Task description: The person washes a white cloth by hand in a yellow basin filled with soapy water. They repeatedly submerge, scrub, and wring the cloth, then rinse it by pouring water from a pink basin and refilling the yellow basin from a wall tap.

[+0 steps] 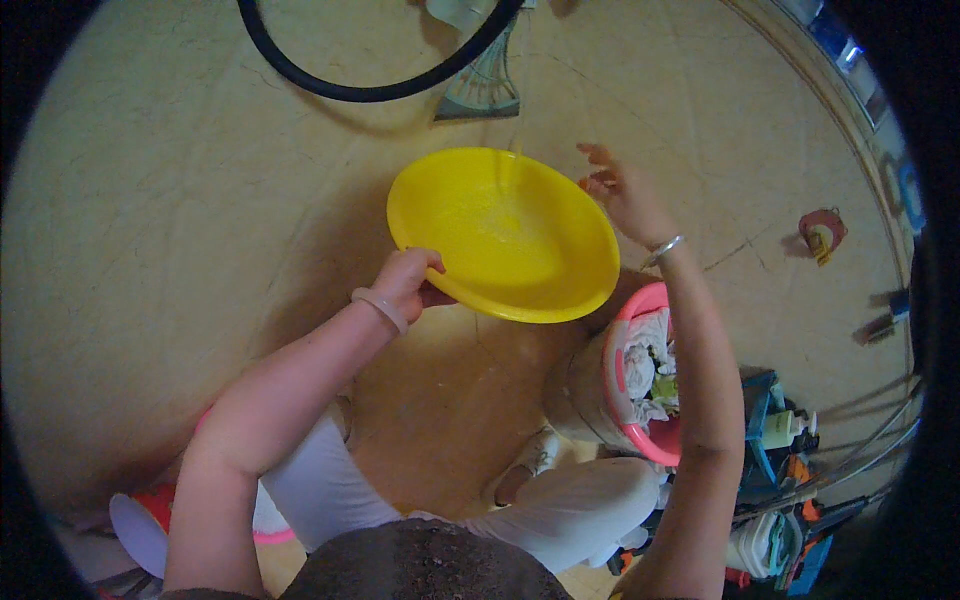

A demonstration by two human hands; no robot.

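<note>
A yellow plastic basin (502,240) is held out in front of me, tilted, its inside facing up towards me. My left hand (412,285) grips its lower left rim, the thumb over the edge and the fingers beneath. A faint pale streak crosses the basin's far rim; what it is cannot be made out. Just beyond the right side of the rim, my right hand (626,199) is raised with its fingers apart and holds nothing. Below my right hand stands a trash bin (616,375) with a pink rim, partly hidden by my right forearm; crumpled white waste (641,367) lies inside.
A black curved tube (360,94) arcs across the top, near a fan-shaped object (484,86). A roll-like item (823,234) is at the right wall. Lower right, a pump bottle (784,429) stands among racks and containers. A red and white container (142,525) is lower left.
</note>
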